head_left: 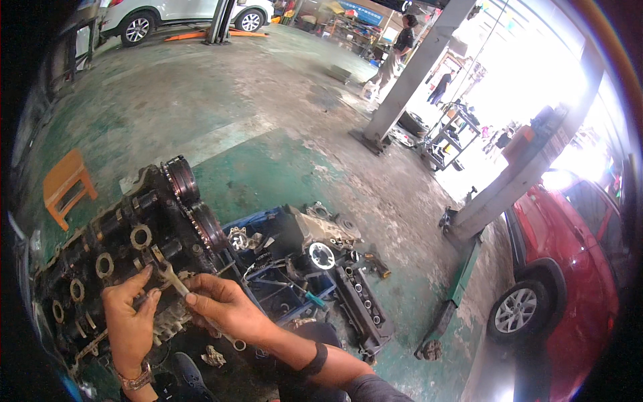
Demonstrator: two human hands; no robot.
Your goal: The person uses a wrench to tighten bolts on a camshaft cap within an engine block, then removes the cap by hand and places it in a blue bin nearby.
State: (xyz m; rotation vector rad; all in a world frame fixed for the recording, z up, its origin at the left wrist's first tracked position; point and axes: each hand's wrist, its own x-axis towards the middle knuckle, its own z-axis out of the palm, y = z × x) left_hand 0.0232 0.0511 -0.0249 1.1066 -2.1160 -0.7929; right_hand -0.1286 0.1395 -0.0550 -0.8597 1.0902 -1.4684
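My right hand (224, 308) is closed round the middle of a combination wrench (175, 283). The wrench lies slantwise over the dark, oily engine cylinder head (124, 244), its forked end up at the head and its ring end below my fingers. Close to the forked end, my left hand (128, 328) is bent, thumb and forefinger drawn together at the head's surface. Whatever lies between those fingertips is too small to make out. Two toothed cam sprockets (207, 226) sit at the far right end of the head, and round pale openings (140, 236) line its top.
Right of the engine, a blue crate (274, 295) holds loose parts; a dark valve cover (362, 311) lies beside it. An orange stool (69, 184) stands left. Lift posts (418, 77), a red car (569, 248), a white car (171, 12) and a walking person (398, 53) are farther off.
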